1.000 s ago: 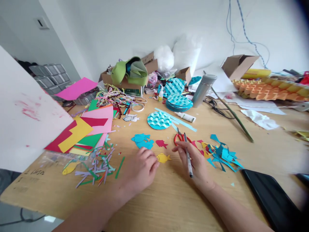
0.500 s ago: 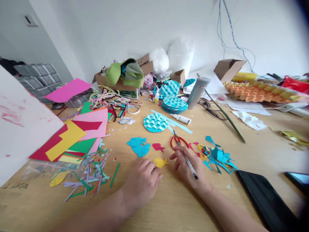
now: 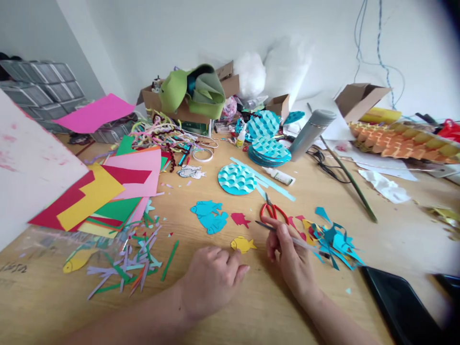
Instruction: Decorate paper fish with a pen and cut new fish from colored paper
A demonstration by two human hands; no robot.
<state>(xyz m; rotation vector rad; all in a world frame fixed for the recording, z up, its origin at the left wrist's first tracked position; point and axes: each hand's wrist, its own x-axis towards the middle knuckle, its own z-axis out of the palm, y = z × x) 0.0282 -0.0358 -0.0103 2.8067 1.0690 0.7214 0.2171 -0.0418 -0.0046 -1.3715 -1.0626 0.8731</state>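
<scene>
**Yellow paper fish between two hands on the craft table**

Yellow paper fish (image 3: 243, 244) lies flat on the wooden table (image 3: 395, 225), its head pointing away from the right hand. The left hand (image 3: 212, 280) rests knuckles up on the wood just nearer the person than the fish. Its fingers are loosely curled, it grips nothing, and its fingertips stop short of the cut-out. The right hand (image 3: 289, 261) sits just to the fish's right, closed around a thin pen (image 3: 266, 226). The pen's tip sticks out beyond the fish's far right side, and its rear end runs back over the knuckles toward a heap of blue, yellow and red paper scraps (image 3: 334, 239).

Just beyond the fish lies a small red paper fish (image 3: 240, 219), with a pair of overlapping blue paper fish (image 3: 209, 215) beyond and to the left. Red-handled scissors (image 3: 273, 211) lie beyond and to the right, close to the pen tip. Farther beyond the fish sits a round blue disc of folded waves (image 3: 237, 179), with a glue tube (image 3: 280, 176) beside it.

Well to the fish's left is a scatter of thin coloured strips (image 3: 132, 261), and a second yellow fish (image 3: 77, 261) lies past them. A fanned pile of coloured sheets (image 3: 108, 196) lies beyond the strips. Well to the right, nearer the person, a dark tablet (image 3: 398, 302) lies on the table.
</scene>
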